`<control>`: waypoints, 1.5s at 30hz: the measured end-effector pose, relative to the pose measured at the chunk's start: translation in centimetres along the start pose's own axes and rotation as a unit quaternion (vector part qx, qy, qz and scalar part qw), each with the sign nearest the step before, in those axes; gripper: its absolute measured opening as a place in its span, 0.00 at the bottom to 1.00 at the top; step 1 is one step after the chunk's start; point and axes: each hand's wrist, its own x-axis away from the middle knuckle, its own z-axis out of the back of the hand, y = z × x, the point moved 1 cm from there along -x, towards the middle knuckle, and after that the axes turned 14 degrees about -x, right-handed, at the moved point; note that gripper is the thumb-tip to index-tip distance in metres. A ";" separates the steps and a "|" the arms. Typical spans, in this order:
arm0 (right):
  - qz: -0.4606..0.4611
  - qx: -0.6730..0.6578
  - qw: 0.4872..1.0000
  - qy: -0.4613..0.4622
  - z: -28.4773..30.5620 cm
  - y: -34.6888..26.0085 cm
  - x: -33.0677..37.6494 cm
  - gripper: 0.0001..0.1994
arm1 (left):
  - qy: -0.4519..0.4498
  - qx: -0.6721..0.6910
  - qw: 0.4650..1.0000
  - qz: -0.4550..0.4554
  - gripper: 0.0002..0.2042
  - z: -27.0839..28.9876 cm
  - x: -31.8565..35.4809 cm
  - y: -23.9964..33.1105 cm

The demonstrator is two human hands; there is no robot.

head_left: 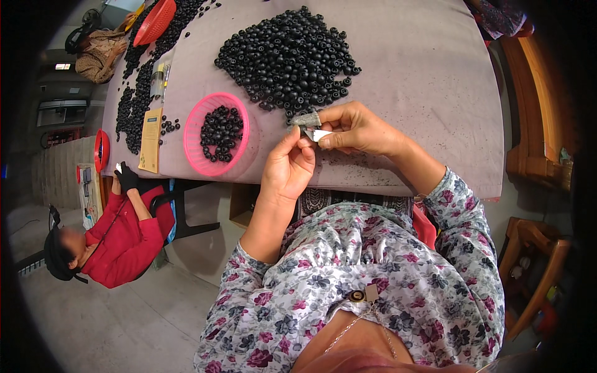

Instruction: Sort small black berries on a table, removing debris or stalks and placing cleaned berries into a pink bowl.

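Close together over the near side of the table, my two hands meet at their fingertips. A small white-handled blade [320, 135] is pinched in my right hand [360, 132], its tip toward the left fingers. A grey cover [306, 119] wraps the right index fingertip. My left hand [288, 166] is closed at thumb and fingers around a small black piece [303, 131], mostly hidden, that looks like one of the black beads. Just beyond my hands lies a large heap of round black beads [289, 59], many with a hole.
Left of my hands, a pink plastic basket [188, 133] holds more black beads. Further left are a tan notebook [150, 140], scattered beads [132, 115] and a red basket [155, 22]. A person in red [127, 248] wearing dark gloves sits at the left. Dark crumbs dot the grey tablecloth [429, 112].
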 end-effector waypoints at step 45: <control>0.012 0.020 1.000 0.006 0.0 0.3 -0.1 0.12 | 0.024 0.026 0.999 -0.002 0.02 -0.3 0.0 -0.4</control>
